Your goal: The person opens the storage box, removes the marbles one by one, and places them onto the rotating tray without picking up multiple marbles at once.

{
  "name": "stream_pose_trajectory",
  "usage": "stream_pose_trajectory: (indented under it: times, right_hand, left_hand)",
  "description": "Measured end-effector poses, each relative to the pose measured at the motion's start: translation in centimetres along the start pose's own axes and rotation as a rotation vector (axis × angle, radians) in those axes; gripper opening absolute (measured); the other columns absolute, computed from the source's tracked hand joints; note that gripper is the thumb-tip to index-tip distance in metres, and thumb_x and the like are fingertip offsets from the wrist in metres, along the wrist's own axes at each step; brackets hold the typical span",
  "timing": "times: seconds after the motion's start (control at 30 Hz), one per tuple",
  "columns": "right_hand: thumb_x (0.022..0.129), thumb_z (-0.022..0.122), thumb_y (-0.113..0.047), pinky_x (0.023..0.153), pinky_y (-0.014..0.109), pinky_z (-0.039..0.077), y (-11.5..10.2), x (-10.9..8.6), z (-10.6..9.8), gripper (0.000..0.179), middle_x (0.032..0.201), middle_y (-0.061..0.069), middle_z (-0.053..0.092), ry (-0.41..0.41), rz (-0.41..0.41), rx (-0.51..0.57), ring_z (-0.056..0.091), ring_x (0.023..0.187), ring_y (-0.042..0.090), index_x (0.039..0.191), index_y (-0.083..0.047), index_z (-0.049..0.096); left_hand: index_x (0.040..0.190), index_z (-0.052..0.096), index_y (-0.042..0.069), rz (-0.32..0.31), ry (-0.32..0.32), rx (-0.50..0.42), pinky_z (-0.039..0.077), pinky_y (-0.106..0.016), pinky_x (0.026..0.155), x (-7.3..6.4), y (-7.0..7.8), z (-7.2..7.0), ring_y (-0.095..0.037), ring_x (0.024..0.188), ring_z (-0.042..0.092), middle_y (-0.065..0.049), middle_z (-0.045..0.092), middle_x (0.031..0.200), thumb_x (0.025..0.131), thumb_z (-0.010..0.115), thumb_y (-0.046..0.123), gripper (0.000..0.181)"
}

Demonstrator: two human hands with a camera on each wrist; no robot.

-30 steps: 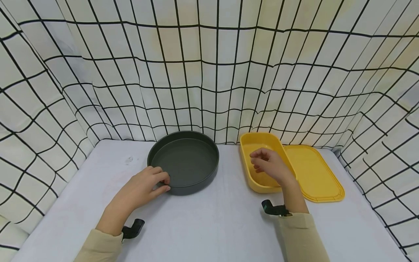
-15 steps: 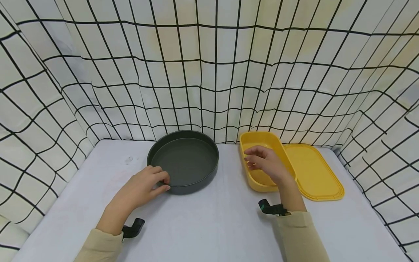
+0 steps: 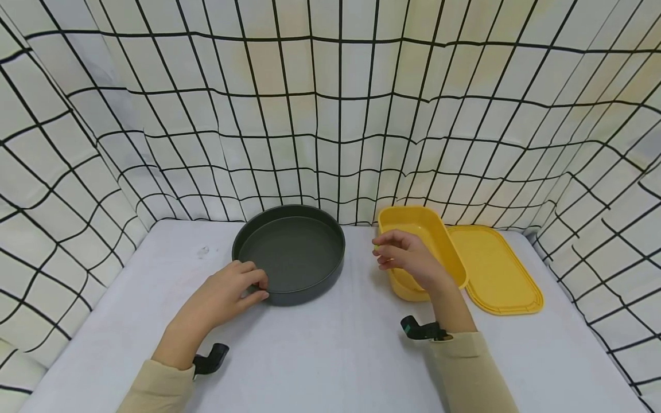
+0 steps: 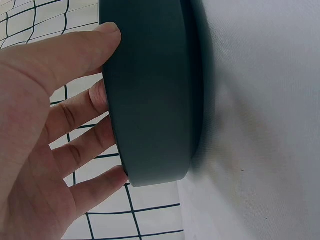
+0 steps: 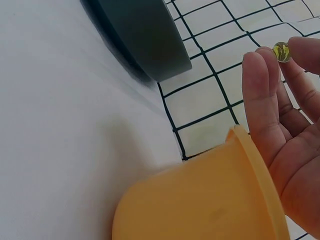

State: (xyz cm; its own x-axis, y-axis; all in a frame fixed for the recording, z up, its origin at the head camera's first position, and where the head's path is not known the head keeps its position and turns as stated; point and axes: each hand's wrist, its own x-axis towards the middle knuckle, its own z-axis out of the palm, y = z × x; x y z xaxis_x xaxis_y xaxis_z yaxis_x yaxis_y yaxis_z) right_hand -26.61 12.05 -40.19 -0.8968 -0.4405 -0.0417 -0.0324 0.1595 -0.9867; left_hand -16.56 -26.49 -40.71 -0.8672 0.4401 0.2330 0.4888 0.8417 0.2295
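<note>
A small glass marble with yellow and dark swirls is pinched between the thumb and fingertips of my right hand. That hand is above the left side of a yellow rectangular container, whose outer wall fills the bottom of the right wrist view. My left hand grips the near-left rim of a dark grey round cake pan. In the left wrist view its thumb lies on the outer wall of the pan, with the other fingers at the rim. The pan's visible floor is bare.
A yellow lid lies flat just right of the container. White cloth covers the table. A white curtain behind a black net encloses the back and sides. Each wrist carries a small black camera.
My right hand has moved left, from over the middle of the yellow container to its left edge, carrying the marble. The left hand and the pan stay in place.
</note>
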Motion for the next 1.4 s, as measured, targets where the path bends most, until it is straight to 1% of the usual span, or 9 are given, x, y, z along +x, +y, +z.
stream_pose_trajectory:
  times: [0.33, 0.43, 0.53, 0.73, 0.87, 1.0, 1.1, 1.23, 1.4]
  right_hand:
    - [0.099, 0.061, -0.012, 0.082, 0.036, 0.059, -0.1, 0.4, 1.4, 0.021, 0.11, 0.019, 0.065, -0.027, -0.002, 0.028, 0.063, 0.097, 0.041, 0.116, -0.001, 0.062]
    - [0.099, 0.06, -0.011, 0.082, 0.036, 0.059, 0.0, 0.6, 1.7, 0.02, 0.107, 0.016, 0.065, -0.042, -0.009, 0.045, 0.064, 0.093, 0.035, 0.116, -0.001, 0.062]
    - [0.099, 0.06, -0.011, 0.082, 0.037, 0.059, 0.1, 0.7, 2.0, 0.021, 0.106, 0.015, 0.065, -0.062, -0.009, 0.065, 0.065, 0.09, 0.029, 0.116, 0.0, 0.062]
    - [0.098, 0.06, -0.011, 0.084, 0.039, 0.059, 0.1, 0.9, 2.5, 0.021, 0.106, 0.015, 0.066, -0.078, 0.01, 0.077, 0.065, 0.093, 0.032, 0.116, 0.0, 0.062]
    - [0.098, 0.06, -0.012, 0.083, 0.038, 0.059, 0.0, 0.9, 2.6, 0.021, 0.106, 0.015, 0.066, -0.074, 0.018, 0.068, 0.065, 0.091, 0.028, 0.116, 0.0, 0.062]
    - [0.098, 0.061, -0.012, 0.084, 0.038, 0.059, 0.0, 0.8, 2.8, 0.022, 0.108, 0.018, 0.065, -0.078, 0.023, 0.068, 0.064, 0.094, 0.033, 0.116, 0.0, 0.062]
    - [0.098, 0.062, -0.013, 0.084, 0.039, 0.059, 0.0, 0.7, 2.9, 0.022, 0.113, 0.028, 0.062, -0.083, 0.028, 0.069, 0.063, 0.098, 0.039, 0.116, -0.001, 0.063]
    - [0.098, 0.062, -0.014, 0.084, 0.039, 0.058, 0.0, 0.7, 3.0, 0.022, 0.112, 0.026, 0.062, -0.083, 0.027, 0.068, 0.062, 0.099, 0.041, 0.116, -0.001, 0.063]
    - [0.099, 0.062, -0.014, 0.084, 0.039, 0.058, -0.3, 0.5, 2.8, 0.021, 0.108, 0.017, 0.065, -0.072, 0.026, 0.064, 0.06, 0.102, 0.046, 0.116, -0.002, 0.063]
  left_hand:
    - [0.085, 0.061, 0.03, -0.001, 0.012, -0.001, 0.046, -0.031, 0.072, -0.1, 0.0, -0.1, -0.008, 0.082, 0.046, 0.012, 0.055, 0.085, 0.086, 0.08, 0.023, 0.02]
    - [0.085, 0.061, 0.03, 0.001, 0.016, -0.001, 0.046, -0.031, 0.072, -0.1, -0.1, 0.0, -0.008, 0.082, 0.046, 0.013, 0.054, 0.084, 0.086, 0.08, 0.023, 0.021]
    - [0.085, 0.061, 0.03, 0.003, 0.016, 0.002, 0.046, -0.031, 0.071, -0.1, -0.1, 0.0, -0.008, 0.081, 0.046, 0.013, 0.054, 0.084, 0.085, 0.08, 0.023, 0.02]
    - [0.086, 0.062, 0.03, 0.002, 0.01, 0.0, 0.046, -0.031, 0.071, -0.2, -0.2, -0.1, -0.008, 0.082, 0.046, 0.014, 0.054, 0.085, 0.086, 0.08, 0.024, 0.019]
    - [0.086, 0.062, 0.03, 0.0, 0.01, -0.002, 0.046, -0.031, 0.072, -0.2, -0.3, -0.1, -0.008, 0.082, 0.046, 0.014, 0.054, 0.085, 0.086, 0.08, 0.024, 0.019]
    - [0.086, 0.061, 0.03, -0.003, 0.009, 0.002, 0.046, -0.031, 0.071, -0.3, -0.3, 0.0, -0.008, 0.082, 0.046, 0.014, 0.054, 0.085, 0.086, 0.08, 0.024, 0.019]
    - [0.086, 0.061, 0.029, -0.007, 0.005, 0.005, 0.046, -0.03, 0.072, -0.4, -0.3, 0.0, -0.008, 0.082, 0.046, 0.014, 0.054, 0.085, 0.086, 0.08, 0.025, 0.019]
    - [0.086, 0.061, 0.03, -0.008, 0.001, 0.001, 0.046, -0.031, 0.071, -0.4, -0.2, -0.1, -0.008, 0.082, 0.046, 0.014, 0.053, 0.085, 0.087, 0.079, 0.024, 0.019]
    - [0.086, 0.062, 0.03, 0.002, 0.005, -0.009, 0.046, -0.031, 0.071, -0.2, -0.2, 0.0, -0.008, 0.082, 0.046, 0.013, 0.055, 0.085, 0.087, 0.079, 0.024, 0.019]
